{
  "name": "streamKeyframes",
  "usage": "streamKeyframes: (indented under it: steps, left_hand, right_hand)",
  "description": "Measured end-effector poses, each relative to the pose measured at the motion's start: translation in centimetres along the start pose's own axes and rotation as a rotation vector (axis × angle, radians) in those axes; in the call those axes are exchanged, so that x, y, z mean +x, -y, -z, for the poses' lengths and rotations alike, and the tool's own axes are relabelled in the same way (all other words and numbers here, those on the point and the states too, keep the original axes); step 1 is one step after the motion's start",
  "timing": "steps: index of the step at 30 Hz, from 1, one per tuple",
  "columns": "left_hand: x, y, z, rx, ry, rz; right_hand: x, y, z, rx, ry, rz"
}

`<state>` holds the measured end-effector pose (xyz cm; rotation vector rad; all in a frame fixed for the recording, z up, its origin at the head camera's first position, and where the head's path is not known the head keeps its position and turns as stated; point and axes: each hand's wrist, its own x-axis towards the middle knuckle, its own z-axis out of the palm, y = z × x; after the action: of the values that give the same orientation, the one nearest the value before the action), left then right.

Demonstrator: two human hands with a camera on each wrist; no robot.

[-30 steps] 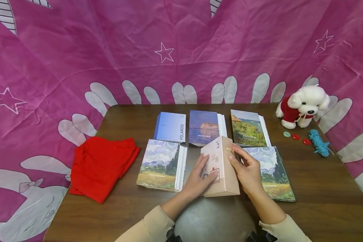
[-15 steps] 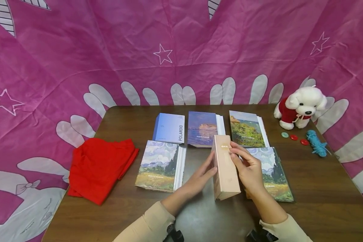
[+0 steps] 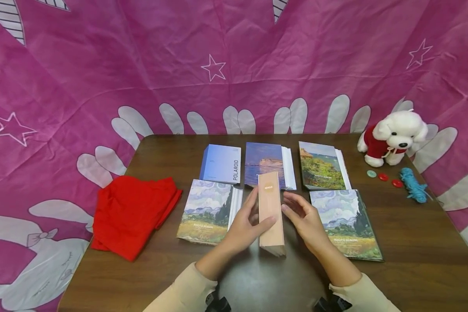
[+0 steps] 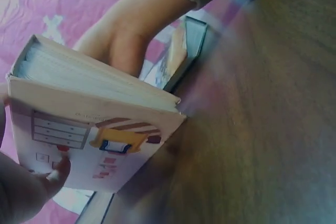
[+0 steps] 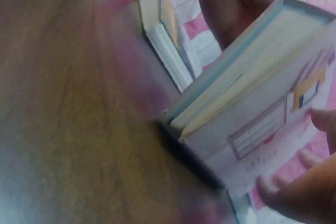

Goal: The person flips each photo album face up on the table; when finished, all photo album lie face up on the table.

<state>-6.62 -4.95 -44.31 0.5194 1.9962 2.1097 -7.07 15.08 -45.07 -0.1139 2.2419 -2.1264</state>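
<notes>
A thick beige photo album (image 3: 270, 201), its spine facing up, is held over the middle of the table. My left hand (image 3: 238, 227) grips it from the left, thumb laid across the spine and fingers along the cover. In the left wrist view, drawings of furniture show on the album's cover (image 4: 131, 156), with page edges visible at one end. My right hand (image 3: 310, 225) is close by the album's right side, fingers loosely bent and fingertips right at its edge. In the right wrist view, the right fingers (image 5: 294, 192) overlap the lower cover.
Around the held album lie a blue Polaroid album (image 3: 221, 164), a seascape album (image 3: 263, 158), a garden album (image 3: 321, 169) and two wheat-field albums (image 3: 206, 212) (image 3: 345, 225). Folded red cloth (image 3: 132, 216) is left; a toy dog (image 3: 391, 136), buttons (image 3: 383, 177) and blue yarn (image 3: 413, 185) are right.
The album has turned from showing its cover to showing its spine, then shifted left. The left thumb has come onto the spine; the right fingers have slid off it to the right side.
</notes>
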Motion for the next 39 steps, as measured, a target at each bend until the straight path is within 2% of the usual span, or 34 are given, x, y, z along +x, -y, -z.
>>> streamKeyframes:
  steps: [4, 7, 10, 16, 24, 28, 31, 36, 39]
  left_hand:
    - [-0.4, 0.3, 0.4, -0.087, -0.006, -0.026]
    - [-0.6, 0.7, 0.7, -0.128, -0.012, -0.052]
    - [-1.0, 1.1, 0.9, -0.127, -0.023, -0.044]
    - [-1.7, 1.9, 1.0, -0.092, -0.013, -0.009]
    - [-1.5, 2.7, 1.1, 0.024, -0.04, 0.128]
    - [-1.0, 3.1, 1.0, -0.006, -0.031, 0.174]
    - [-0.7, 3.4, 0.8, -0.045, -0.027, 0.182]
    - [-0.8, 3.9, 0.5, -0.064, -0.1, 0.184]
    - [-1.0, 3.8, 0.4, -0.006, -0.173, 0.184]
  right_hand:
    - [0.1, -0.5, 0.4, -0.081, 0.077, -0.147]
    - [0.2, -0.9, 0.6, -0.079, 0.098, -0.201]
    - [0.1, -1.2, 0.7, -0.06, 0.094, -0.23]
    - [0.0, -1.6, 0.8, -0.001, 0.026, -0.227]
    - [0.1, -1.7, 0.7, 0.033, -0.001, -0.203]
    - [0.2, -1.7, 0.8, 0.02, -0.013, -0.201]
    - [0.2, -1.6, 0.8, 0.016, -0.029, -0.204]
    - [-0.1, -1.8, 0.7, 0.009, -0.027, -0.215]
    - [-0.2, -1.9, 0.6, 0.005, -0.021, -0.209]
